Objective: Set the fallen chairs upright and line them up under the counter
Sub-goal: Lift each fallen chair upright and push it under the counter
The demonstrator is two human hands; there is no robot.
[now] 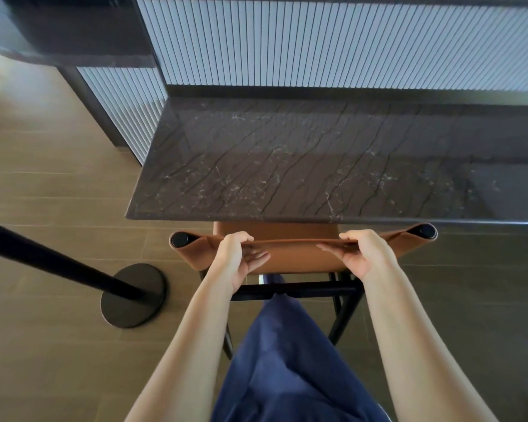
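Nearest the camera, the person's leg in dark blue trousers [287, 360] reached forward between two bare forearms. Its foot was mostly hidden behind the chair's black rear crossbar [302, 289].

Just beyond, both hands were on the top edge of the chair [302, 260], an upright one with a tan leather backrest slung between two black posts. The left hand [241, 258] was closed over the edge left of centre, its fingers curled round the leather. The right hand [363, 254] gripped the edge right of centre, fingers wrapped over the top and the thumb stretched inward along the rim. The leather sagged a little between the two grips. Black legs ran down from the frame to the floor [58, 193] of wood-look planks.

The chair stood on its feet with its backrest just on the near side of the front edge of the counter [287, 166]. Only a strip of the tan seat [275, 229] showed, and the rest was tucked beneath the slab. To the left, well apart from the chair, a black pole [58, 266] slanted down to a round black base [133, 295] on the floor.

Farther on, the counter's dark, veined stone top was glossy. Behind it rose a pale fluted panel [348, 41], and a second fluted section [119, 111] was set back on the left under another dark ledge.
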